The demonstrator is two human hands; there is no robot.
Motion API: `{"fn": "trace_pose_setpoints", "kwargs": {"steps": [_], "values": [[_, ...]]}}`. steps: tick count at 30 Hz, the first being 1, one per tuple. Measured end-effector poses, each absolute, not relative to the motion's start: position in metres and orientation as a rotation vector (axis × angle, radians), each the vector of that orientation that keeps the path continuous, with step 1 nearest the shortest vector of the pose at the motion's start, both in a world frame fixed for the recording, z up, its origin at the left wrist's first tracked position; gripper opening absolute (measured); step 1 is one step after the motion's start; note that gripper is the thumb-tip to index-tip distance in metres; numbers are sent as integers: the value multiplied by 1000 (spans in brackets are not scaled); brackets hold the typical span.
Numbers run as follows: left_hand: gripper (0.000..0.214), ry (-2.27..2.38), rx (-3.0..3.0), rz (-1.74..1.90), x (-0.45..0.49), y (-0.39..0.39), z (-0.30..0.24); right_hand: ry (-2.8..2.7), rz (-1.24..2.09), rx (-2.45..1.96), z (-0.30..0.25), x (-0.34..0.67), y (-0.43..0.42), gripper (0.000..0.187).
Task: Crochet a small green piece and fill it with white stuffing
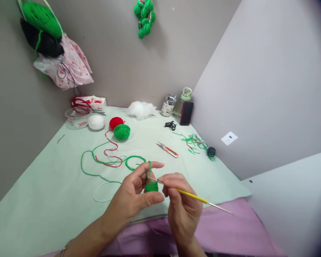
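Note:
My left hand (pixel 135 191) pinches a small green crochet piece (pixel 151 187) between thumb and fingers. Green yarn loops up over its raised index finger. In my right hand (pixel 183 203) is a crochet hook (pixel 194 196) with a yellow handle, gripped like a pen; its thin metal tip meets the top edge of the crochet piece. The hook's other metal end points down to the right. A green yarn ball (pixel 122 132) lies beyond my hands, touching a red yarn ball (pixel 116 123). Loose green, red and white strands trail across the cloth towards my left hand.
Orange-handled thread snips (pixel 168 150) lie ahead of my hands. Yarn scraps (pixel 194 141) and a black roll (pixel 211 152) are at right. White stuffing (pixel 141 110), a pen cup (pixel 168 106), a bottle (pixel 182 103) and a phone (pixel 186 113) stand along the back; a white yarn ball (pixel 96 122) sits left.

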State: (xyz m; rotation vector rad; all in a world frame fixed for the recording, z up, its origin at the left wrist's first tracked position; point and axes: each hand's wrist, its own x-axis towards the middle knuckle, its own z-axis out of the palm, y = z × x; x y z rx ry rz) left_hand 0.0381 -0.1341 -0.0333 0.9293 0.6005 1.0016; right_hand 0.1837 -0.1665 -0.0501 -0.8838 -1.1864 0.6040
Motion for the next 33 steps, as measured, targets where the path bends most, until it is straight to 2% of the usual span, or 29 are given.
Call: {"fn": "trace_pose_setpoints", "kwargs": {"steps": [14,24,33], "values": [[52,411,849,941,39,-133,-38,-1171,776,-742,-57,191,-152,16],[47,579,891,1016,37,-132,-42,-1058,808,-808,-53,194,-151,16],[43,664,994,1023,31,-132,-43,-1055,892,-793,-48,200,-152,23]]}}
